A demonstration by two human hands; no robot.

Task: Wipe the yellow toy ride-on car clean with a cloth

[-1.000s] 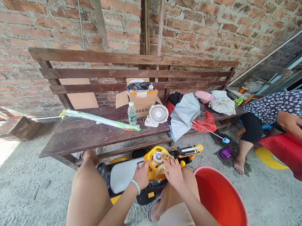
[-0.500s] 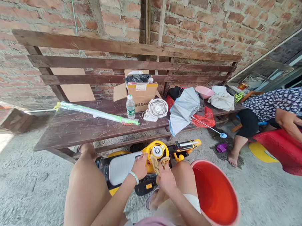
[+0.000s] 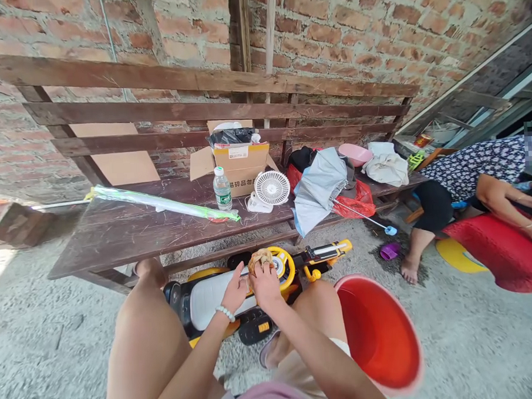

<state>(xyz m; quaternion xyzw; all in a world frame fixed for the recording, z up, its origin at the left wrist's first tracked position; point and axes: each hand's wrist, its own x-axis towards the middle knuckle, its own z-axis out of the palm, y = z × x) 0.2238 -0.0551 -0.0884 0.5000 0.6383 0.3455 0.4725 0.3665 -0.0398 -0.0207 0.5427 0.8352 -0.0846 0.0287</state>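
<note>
My right hand (image 3: 266,283) is closed on a tan, brown-mottled crumpled piece (image 3: 260,259), holding it over the toy car's steering wheel. The piece's exact kind cannot be made out, and my fingers cover part of it. My left hand (image 3: 235,290), with a pale bead bracelet on the wrist, is beside the right one. Its thumb and fingers are apart, and I see nothing in it. Below both hands stands a yellow and black ride-on toy car (image 3: 209,301) with a grey seat and a yellow steering wheel (image 3: 290,268).
A red bucket (image 3: 378,336) stands by my right knee. On the wooden bench (image 3: 95,236) are a water bottle (image 3: 222,189), a white fan (image 3: 272,188), a cardboard box (image 3: 247,168), and a grey umbrella (image 3: 316,185). At right sits another person (image 3: 476,172) with a red cloth (image 3: 501,242).
My right hand has moved up and left with the crumpled piece, which has turned and now covers part of the wheel. My left hand has shifted slightly left, away from the wheel.
</note>
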